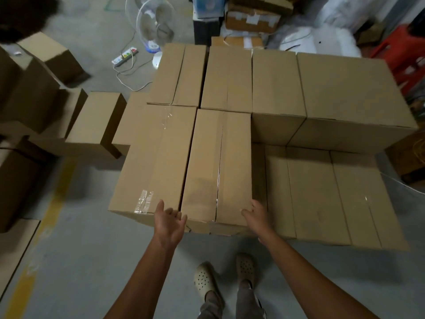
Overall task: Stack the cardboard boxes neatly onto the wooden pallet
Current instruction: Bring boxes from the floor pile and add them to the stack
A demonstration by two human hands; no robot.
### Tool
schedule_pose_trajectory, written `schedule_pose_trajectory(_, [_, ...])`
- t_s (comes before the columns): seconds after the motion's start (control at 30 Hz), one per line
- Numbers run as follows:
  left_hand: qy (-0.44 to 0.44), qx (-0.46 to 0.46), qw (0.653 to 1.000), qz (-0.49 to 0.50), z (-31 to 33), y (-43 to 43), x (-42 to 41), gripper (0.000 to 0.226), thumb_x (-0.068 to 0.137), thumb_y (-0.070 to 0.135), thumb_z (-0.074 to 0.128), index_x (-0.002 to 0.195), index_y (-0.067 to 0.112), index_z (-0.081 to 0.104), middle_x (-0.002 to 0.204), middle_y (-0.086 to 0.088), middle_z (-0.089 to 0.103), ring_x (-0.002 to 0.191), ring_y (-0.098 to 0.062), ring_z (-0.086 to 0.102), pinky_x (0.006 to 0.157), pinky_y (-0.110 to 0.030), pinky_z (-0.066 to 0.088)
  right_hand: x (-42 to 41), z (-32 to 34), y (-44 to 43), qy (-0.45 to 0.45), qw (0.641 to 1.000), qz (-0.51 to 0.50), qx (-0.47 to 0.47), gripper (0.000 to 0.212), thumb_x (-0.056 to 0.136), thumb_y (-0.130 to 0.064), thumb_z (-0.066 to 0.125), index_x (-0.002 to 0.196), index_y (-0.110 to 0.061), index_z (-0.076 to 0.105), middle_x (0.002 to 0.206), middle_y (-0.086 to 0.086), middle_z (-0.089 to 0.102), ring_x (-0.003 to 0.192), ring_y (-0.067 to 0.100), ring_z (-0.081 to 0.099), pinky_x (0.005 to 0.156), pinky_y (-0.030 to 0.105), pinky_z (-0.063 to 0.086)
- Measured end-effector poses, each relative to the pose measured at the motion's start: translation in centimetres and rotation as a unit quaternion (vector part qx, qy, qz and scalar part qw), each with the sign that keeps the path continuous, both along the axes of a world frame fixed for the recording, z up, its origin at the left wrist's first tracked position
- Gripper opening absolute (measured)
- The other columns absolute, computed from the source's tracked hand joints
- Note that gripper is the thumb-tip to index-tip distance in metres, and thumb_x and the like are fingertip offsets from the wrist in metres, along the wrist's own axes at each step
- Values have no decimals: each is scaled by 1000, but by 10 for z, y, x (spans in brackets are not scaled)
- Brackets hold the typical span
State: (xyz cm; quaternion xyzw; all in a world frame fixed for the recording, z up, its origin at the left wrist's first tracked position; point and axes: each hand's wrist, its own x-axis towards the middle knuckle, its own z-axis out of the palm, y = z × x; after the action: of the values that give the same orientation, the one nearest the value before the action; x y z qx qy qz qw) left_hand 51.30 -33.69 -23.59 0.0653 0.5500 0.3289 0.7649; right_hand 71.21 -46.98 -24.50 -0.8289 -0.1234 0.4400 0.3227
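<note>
Flanking the near end of a cardboard box point(218, 166) on the stack's upper layer, our left hand point(170, 221) and right hand point(255, 215) spread open, gripping nothing. The layer's right front is unfilled. Loose boxes point(96, 125) wait on the grey concrete floor point(92, 261) near a fan point(156, 21). The pallet lies hidden beneath.

I see matt brown cardboard boxes point(216, 166) sealed with glossy clear tape point(143, 201). The floor point(92, 261) under me looks smooth grey concrete.
</note>
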Motion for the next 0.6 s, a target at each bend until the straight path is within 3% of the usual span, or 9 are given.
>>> schedule_pose_trajectory(0.03, [21, 39, 999, -29, 10, -2, 0, 60, 107, 46, 35, 149, 3, 36, 152, -11, 40, 144, -26, 35, 125, -45, 13, -3, 11, 0, -15, 1000, 6, 17, 61, 100, -16, 58, 155, -12, 33, 159, 10, 36, 144, 26, 37, 114, 38, 36])
schedule_pose_trajectory(0.07, [47, 82, 994, -58, 20, -5, 0, 58, 108, 43, 35, 151, 4, 35, 152, -11, 41, 145, -26, 34, 125, -45, 17, -6, 22, -1, -32, 999, 12, 34, 61, 100, -17, 58, 156, -14, 32, 160, 9, 35, 144, 26, 37, 116, 42, 36])
schedule_pose_trajectory(0.13, [117, 196, 965, -131, 41, -13, -1, 55, 108, 36, 41, 156, 10, 30, 161, -8, 32, 150, -25, 28, 122, -43, 25, -13, 46, -4, -64, 995, 11, 70, 61, 99, -19, 59, 155, -18, 35, 158, 7, 38, 142, 24, 41, 114, 46, 40])
schedule_pose_trajectory(0.27, [237, 411, 838, -270, 77, -31, -10, 51, 104, 31, 51, 152, 20, 40, 151, 7, 40, 138, -10, 36, 112, -34, 32, -35, 90, -20, -135, 982, -6, 134, 59, 99, -22, 61, 153, -23, 38, 154, 3, 44, 135, 19, 48, 107, 40, 46])
schedule_pose_trajectory(0.37, [265, 488, 777, -297, 97, -43, -22, 57, 99, 38, 52, 152, 21, 41, 157, 3, 40, 143, -13, 36, 113, -34, 33, -57, 121, -42, -171, 969, -21, 176, 57, 99, -22, 62, 152, -23, 39, 155, 0, 44, 133, 16, 49, 99, 30, 44])
schedule_pose_trajectory(0.6, [282, 597, 690, -296, 134, -92, -75, 60, 96, 51, 52, 151, 30, 41, 155, 12, 37, 143, -8, 34, 112, -36, 36, -116, 162, -101, -227, 936, -35, 268, 55, 97, -27, 64, 146, -34, 40, 150, -2, 47, 130, 13, 50, 92, 25, 48])
